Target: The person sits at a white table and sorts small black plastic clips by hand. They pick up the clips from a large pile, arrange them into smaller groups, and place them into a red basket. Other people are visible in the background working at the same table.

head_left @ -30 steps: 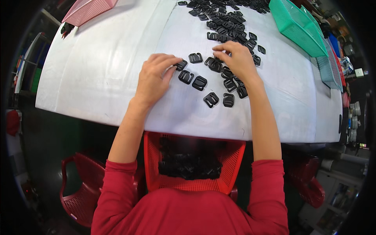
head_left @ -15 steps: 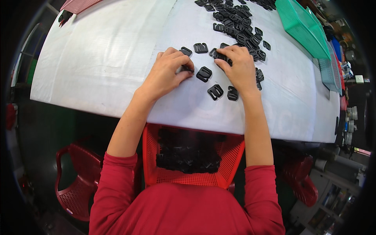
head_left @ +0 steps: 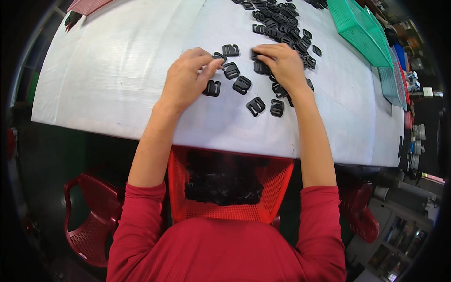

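Black plastic strap buckles lie loose on a white-covered table. My left hand is closed in a pinch, thumb and fingertips at one black buckle. Beside its wrist lies a flat, slotted buckle. Across from it, my right hand bends its fingers over a buckle, partly hidden by the fingertips. Just under the right thumb rests a further buckle. Between the hands, several single buckles lie apart, and some show partly under the right wrist.
A long heap of buckles stretches to the far edge. Green baskets stand at the right, a pink basket at the far left. Below the table's near edge, a red basket holds dark pieces. Dark red chairs flank me.
My left hand has let go of a buckle, now lying on the table, and moved up and left to another. My right hand has moved slightly up the table, its fingertips on a buckle.
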The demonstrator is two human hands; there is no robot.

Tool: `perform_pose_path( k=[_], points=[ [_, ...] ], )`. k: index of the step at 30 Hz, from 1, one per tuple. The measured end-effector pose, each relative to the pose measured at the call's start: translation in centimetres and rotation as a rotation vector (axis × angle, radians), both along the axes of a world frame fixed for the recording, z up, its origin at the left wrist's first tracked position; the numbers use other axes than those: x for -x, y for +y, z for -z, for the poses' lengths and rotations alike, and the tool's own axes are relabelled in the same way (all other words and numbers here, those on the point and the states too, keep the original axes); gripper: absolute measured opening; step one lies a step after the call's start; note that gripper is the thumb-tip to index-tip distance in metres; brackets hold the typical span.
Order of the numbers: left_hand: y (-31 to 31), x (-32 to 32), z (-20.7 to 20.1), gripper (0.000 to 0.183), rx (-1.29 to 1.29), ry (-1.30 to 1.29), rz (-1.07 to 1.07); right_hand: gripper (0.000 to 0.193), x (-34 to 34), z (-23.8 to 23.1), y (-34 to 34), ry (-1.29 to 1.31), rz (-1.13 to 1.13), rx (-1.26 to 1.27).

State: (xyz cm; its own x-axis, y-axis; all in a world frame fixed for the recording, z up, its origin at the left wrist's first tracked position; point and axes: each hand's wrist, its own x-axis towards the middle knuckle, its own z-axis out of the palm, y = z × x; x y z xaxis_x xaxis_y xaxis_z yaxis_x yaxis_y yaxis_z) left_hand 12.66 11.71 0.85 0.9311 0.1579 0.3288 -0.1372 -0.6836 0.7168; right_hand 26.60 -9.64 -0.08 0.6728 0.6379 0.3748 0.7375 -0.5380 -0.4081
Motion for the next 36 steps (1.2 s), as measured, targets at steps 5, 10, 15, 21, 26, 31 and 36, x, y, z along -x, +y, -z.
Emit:
perform_pose_path(
  k=[5, 10, 15, 21, 26, 31, 36],
  points=[
    [-0.2, -0.2, 0.3, 0.008, 0.084, -0.108, -0.033, 0.021, 1.3, -2.1, -2.1, -0.126, 0.091, -0.066],
    [-0.6, -0.2, 0.7, 0.007, -0.043, -0.258, 0.068, 0.023, 9.9, -1.8, -6.2, -0.182, 0.177, 0.042],
    [-4.5, -1.8, -0.1, 0.013, -0.27, -0.242, 0.327, 0.031, 13.6, -0.6, -8.1, -0.225, 0.312, 0.044],
    [-8.4, -4.4, 0.5, 0.026, -0.635, -0.289, 0.452, 0.028, 10.9, -0.4, -9.1, -0.293, 0.336, 0.153],
    [-8.9, -5.1, 1.0, 0.028, -0.678, -0.326, 0.534, 0.024, 12.0, -0.5, -11.2, -0.236, 0.402, 0.101],
    [-8.9, -4.0, -0.6, 0.015, -0.517, -0.236, 0.501, 0.027, 11.5, -0.4, -11.1, -0.19, 0.397, -0.023],
    [-8.2, -2.2, -2.2, 0.016, -0.333, 0.054, 0.425, 0.025, 8.3, -0.2, -9.4, -0.278, 0.282, -0.027]
  ],
)
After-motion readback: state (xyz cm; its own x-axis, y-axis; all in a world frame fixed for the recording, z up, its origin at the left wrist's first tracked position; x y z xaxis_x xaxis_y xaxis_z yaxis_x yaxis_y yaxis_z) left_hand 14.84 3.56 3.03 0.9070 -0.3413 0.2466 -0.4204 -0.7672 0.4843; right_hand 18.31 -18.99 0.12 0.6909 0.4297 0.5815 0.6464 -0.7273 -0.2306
